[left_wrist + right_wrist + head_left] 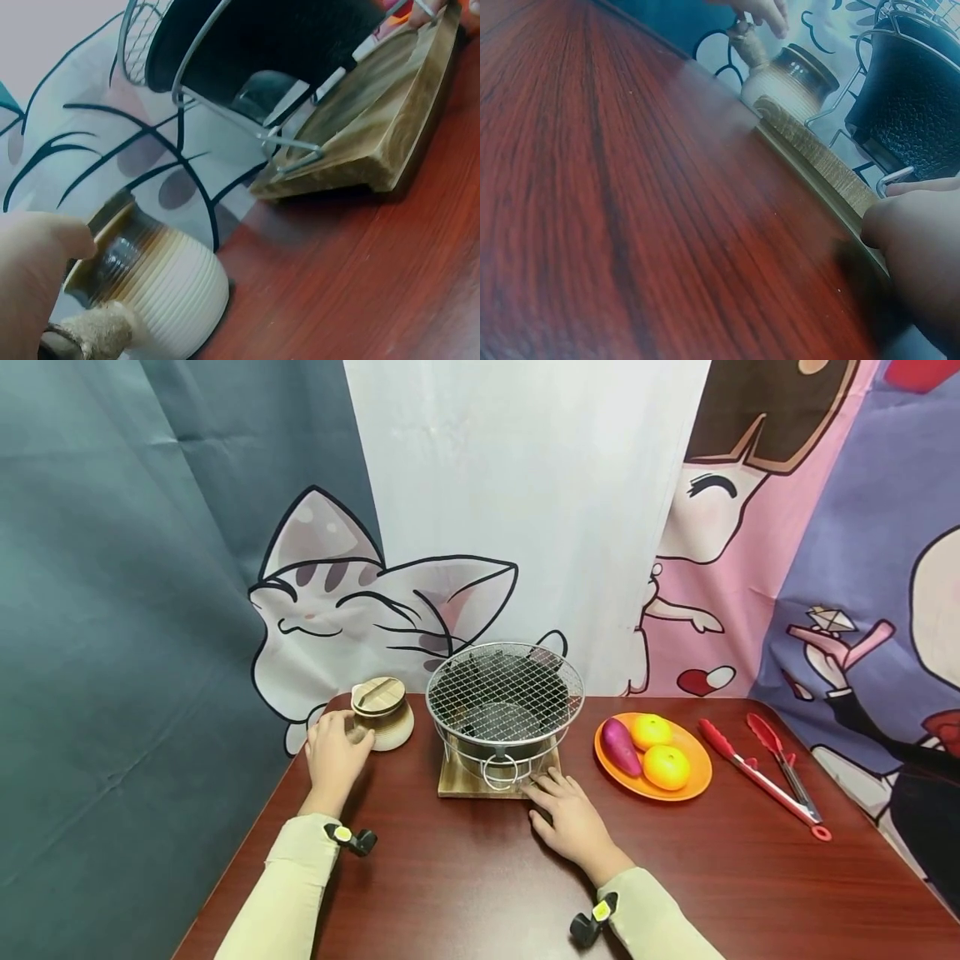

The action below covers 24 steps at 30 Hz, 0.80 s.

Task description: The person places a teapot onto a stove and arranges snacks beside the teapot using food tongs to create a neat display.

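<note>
At the back left of the table sits a ribbed, brown-and-cream ceramic teapot with a wooden lid and a twine-wrapped side handle. My left hand is over this handle, its fingers loosely bent; a digit reaches close to the pot's rim in the left wrist view. A round tabletop grill with a wire mesh top and black bowl stands on a wooden board. My right hand rests with spread fingers on the board's front right corner, beside the grill's wire frame.
Right of the grill, an orange plate bears a purple, eggplant-like piece and two orange fruits. Red-tipped tongs lie farther right. A printed curtain hangs behind the brown table.
</note>
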Each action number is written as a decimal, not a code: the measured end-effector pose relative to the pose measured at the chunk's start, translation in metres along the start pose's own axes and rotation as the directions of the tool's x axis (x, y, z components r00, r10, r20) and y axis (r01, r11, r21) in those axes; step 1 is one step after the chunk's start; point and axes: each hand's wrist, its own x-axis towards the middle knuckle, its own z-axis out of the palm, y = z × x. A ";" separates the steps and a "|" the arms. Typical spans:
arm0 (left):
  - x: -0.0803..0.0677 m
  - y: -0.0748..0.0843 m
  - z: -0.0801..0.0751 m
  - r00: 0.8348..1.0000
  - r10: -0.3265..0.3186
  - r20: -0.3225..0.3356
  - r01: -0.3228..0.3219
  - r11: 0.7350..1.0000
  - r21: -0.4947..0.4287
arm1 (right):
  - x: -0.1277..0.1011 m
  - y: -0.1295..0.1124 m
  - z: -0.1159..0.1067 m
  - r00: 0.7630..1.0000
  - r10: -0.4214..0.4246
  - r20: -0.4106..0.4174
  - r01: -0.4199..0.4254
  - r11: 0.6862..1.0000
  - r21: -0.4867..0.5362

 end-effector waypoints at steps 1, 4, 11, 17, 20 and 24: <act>0.002 -0.002 0.000 1.000 -0.011 0.021 0.011 1.000 0.007 | 0.000 0.000 0.000 1.000 0.001 0.000 -0.001 1.000 0.001; 0.007 -0.006 -0.001 0.996 -0.035 0.078 0.033 0.999 0.028 | 0.001 -0.001 0.000 1.000 0.002 -0.001 -0.002 1.000 0.003; 0.011 -0.015 0.003 0.980 -0.111 0.164 0.107 0.994 0.034 | 0.000 -0.001 -0.002 1.000 0.002 0.001 -0.002 1.000 0.003; 0.015 -0.026 0.006 0.964 -0.157 0.215 0.149 0.987 0.057 | -0.001 -0.001 0.000 1.000 -0.003 -0.001 0.003 1.000 -0.003; 0.018 -0.029 0.007 0.961 -0.159 0.225 0.147 0.987 0.073 | 0.000 -0.001 0.000 1.000 0.002 -0.002 -0.002 1.000 0.001; 0.021 -0.032 0.008 0.964 -0.148 0.219 0.131 0.987 0.091 | 0.000 -0.002 0.000 1.000 0.009 -0.002 -0.009 1.000 0.013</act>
